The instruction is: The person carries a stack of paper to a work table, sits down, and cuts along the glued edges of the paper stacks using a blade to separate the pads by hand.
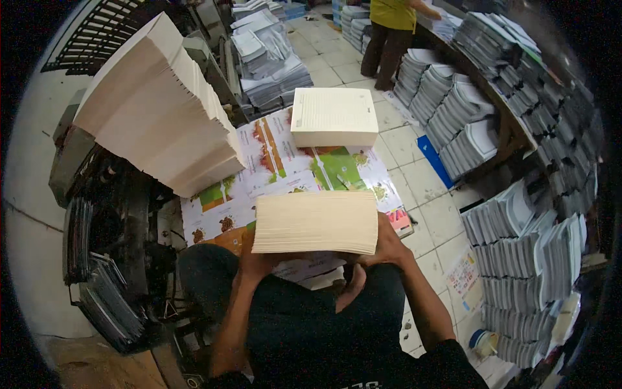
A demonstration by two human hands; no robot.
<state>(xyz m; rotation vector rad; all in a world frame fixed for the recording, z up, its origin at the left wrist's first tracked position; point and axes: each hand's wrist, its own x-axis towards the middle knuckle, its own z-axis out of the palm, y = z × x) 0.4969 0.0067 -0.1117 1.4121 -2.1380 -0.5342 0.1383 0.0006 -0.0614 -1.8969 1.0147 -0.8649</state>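
I have the left hand (251,259) and the right hand (390,241) on the two sides of a thick cream paper stack (315,222), hugging it between them. Some fingers hide from me. The stack is near the lap, on the near side of the printed sheets (265,152). I think this step is keeping the pile neat. The next move seems to need an even squeeze, so no pages slip.

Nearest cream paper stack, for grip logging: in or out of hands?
In: left hand and right hand hold the paper stack between them.
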